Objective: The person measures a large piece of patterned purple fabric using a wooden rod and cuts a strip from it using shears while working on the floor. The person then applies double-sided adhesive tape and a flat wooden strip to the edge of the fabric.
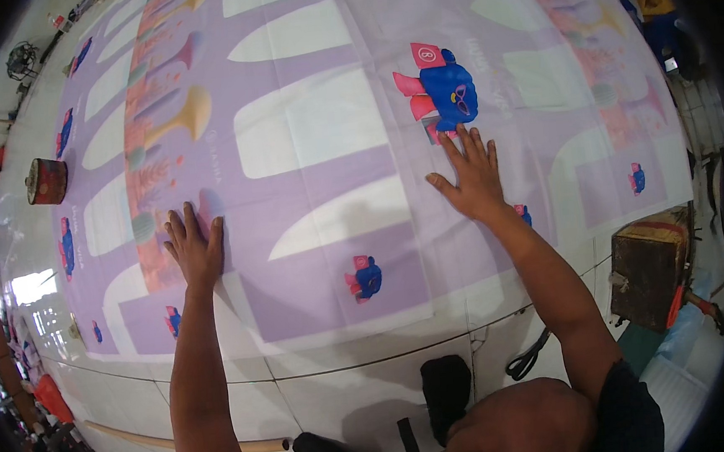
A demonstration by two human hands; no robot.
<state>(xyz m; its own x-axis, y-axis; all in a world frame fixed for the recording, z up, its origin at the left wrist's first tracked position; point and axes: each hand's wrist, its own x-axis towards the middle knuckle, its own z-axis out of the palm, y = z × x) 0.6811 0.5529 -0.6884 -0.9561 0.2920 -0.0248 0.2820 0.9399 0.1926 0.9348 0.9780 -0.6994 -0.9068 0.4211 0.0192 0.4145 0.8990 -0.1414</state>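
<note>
A large purple printed sheet (326,312), apparently cloth, lies spread flat with white rounded shapes, coral and orange bands, and blue figures with pink parts. My left hand (195,246) rests flat on its left part, beside the coral band, fingers spread. Farther right, my right hand (474,178) lies flat on the sheet with spread fingers. Its fingertips touch the lower edge of the large blue printed figure (449,90). Neither hand holds anything. Slight creases run across the sheet around both hands.
A red round tin (47,182) stands on the sheet's left side. By the near right corner is a worn brown box (652,269). Black-handled scissors (529,357) lie on the tiled floor near my right forearm. A wooden stick (142,437) lies near my black-covered feet.
</note>
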